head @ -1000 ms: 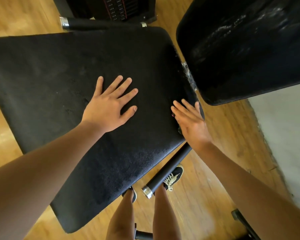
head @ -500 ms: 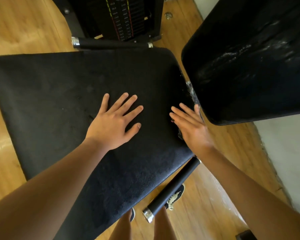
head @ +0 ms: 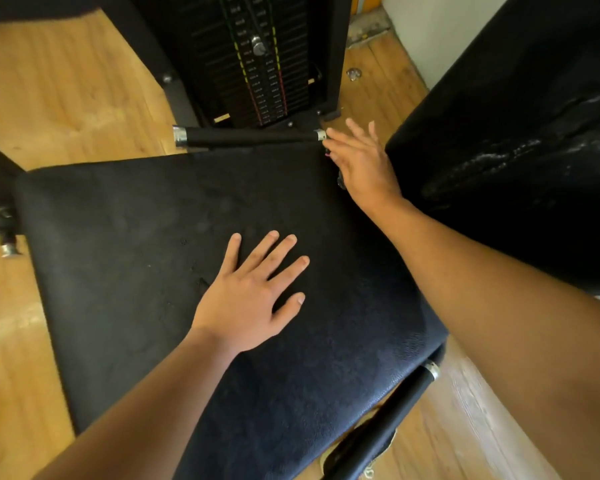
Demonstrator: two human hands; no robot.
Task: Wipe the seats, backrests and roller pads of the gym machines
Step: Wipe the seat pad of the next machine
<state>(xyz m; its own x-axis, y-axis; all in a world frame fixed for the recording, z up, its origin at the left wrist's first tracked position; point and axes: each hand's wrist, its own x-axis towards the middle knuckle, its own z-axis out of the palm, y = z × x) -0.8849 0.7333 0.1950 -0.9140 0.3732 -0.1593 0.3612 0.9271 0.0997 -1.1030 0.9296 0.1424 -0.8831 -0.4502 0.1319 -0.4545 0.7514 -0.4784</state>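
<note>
1. Bracing item: left hand [head: 253,296], palm down on the seat pad [head: 136,271], fingers spread, close to the pad's centre; judged to steady the person's forward lean while the other hand reaches.
2. Right hand [head: 361,168]: at 1 o'clock from the left hand, over the seat pad's far right corner; fingers straight and close together, thumb hidden; fingertips just beside the chrome end of the far handle bar [head: 246,136]; judged to be working the gap where seat meets backrest.
3. Small dark lump [head: 341,181]: at the heel of the right palm; cloth or machine part, cannot tell; no wiping cloth plainly in view.
4. Seat pad: black grained vinyl, filling the middle of the view; faint dull patches at 11 o'clock from the left hand.
5. Backrest [head: 534,98]: black, tilted, at 2 o'clock; whitish streaks [head: 499,157] across it; judged still in need of wiping.
6. Near handle bar [head: 388,420]: at 5 o'clock, running out from under the pad's edge; chrome cap on its far end.
7. Weight stack [head: 257,64]: at 12 o'clock, beyond the far handle bar; wooden floor [head: 66,98] around the machine.
</note>
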